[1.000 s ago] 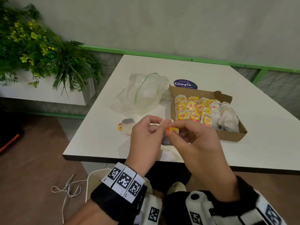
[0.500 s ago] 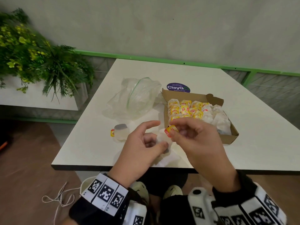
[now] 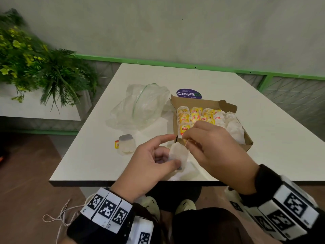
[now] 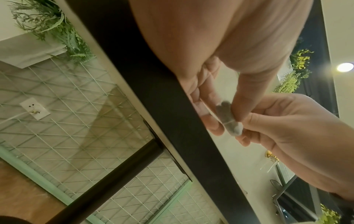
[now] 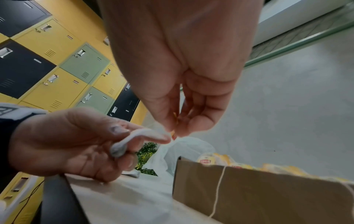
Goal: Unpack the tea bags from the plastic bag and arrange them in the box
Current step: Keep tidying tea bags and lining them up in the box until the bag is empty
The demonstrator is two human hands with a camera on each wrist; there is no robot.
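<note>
L hand (image 3: 149, 166) pinches tea bag (image 3: 178, 153); R hand (image 3: 211, 148) pinches its tag.

From the table's (image 3: 263, 138) near edge, bare surface runs open toward 3 o'clock, while the cardboard box (image 3: 246, 138) blocks 1 o'clock, the crumpled plastic bag (image 3: 140, 106) 11 o'clock, and a loose tea bag (image 3: 125, 143) 10 o'clock.

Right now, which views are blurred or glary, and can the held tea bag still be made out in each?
Head view: plant smeared at the left edge, tea bag soft but readable between both hands. Left wrist view: ceiling lamp flares at the right, palm close and unfocused, bag recognisable. Right wrist view: right hand blurred, box soft, bag only a pale shape.
</note>
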